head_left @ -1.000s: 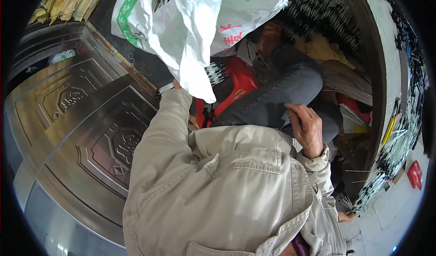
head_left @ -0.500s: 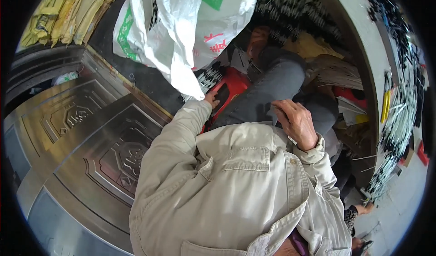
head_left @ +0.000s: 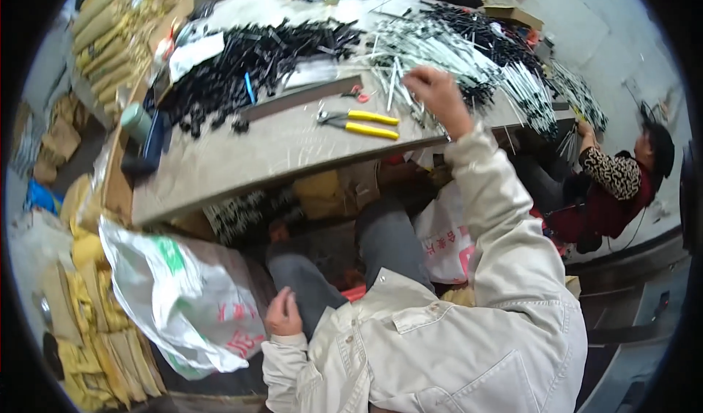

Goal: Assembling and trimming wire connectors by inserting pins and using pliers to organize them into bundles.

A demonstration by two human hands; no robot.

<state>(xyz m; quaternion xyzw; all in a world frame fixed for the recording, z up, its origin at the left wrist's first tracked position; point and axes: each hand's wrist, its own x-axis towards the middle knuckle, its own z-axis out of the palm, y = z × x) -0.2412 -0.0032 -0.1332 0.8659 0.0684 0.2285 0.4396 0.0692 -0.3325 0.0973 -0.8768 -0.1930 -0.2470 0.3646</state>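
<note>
The right hand (head_left: 433,91) reached into the thin pale rods (head_left: 439,47) on the worktable (head_left: 242,157), fingers curled, perhaps gripping some (unclear); the next move called for lifting one clear. The left hand (head_left: 282,314), loosely closed and empty, rested on the knee.

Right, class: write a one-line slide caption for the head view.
Seated person's right hand reaches into thin rods on the table; left hand rests by knee.

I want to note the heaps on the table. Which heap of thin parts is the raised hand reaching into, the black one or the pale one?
The pale, silvery heap of thin rods: the right hand is at its near edge. The black heap lies apart, further to the person's left.
</note>
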